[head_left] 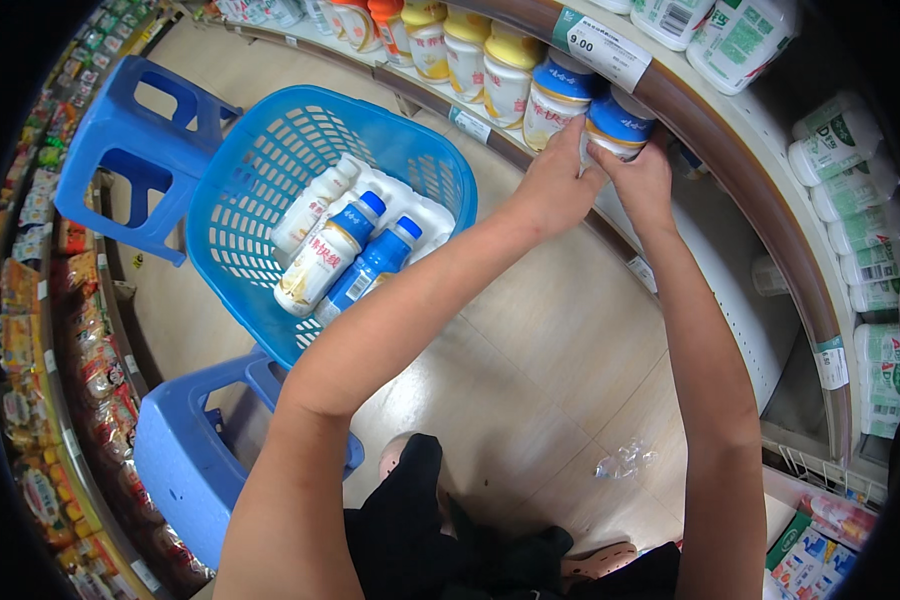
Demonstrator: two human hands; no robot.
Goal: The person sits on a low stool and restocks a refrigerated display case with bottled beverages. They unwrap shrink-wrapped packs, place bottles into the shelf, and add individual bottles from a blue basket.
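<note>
Both my hands reach up to the lower shelf at the upper right. A white bottle with a blue top [620, 122] is between them. The fingers of my left hand [558, 188] are closed at its left side, partly hidden behind it. My right hand [638, 188] wraps its right side, thumb toward the front. Just left of it stands a similar blue-topped bottle [555, 100], close to my left fingertips. A blue plastic basket [210, 235] sits left of my forearms. Inside lie a white bottle with a blue cap [320, 262], a blue bottle [370, 268] and white bottles [315, 208].
Yellow-capped bottles [510, 80] line the shelf to the left. White bottles [855, 210] fill the curved shelf at right. Blue stools [95, 150] stand beside the basket and below it. Packaged snacks [100, 370] fill the left shelves. Crumpled clear plastic [625, 460] lies on the floor.
</note>
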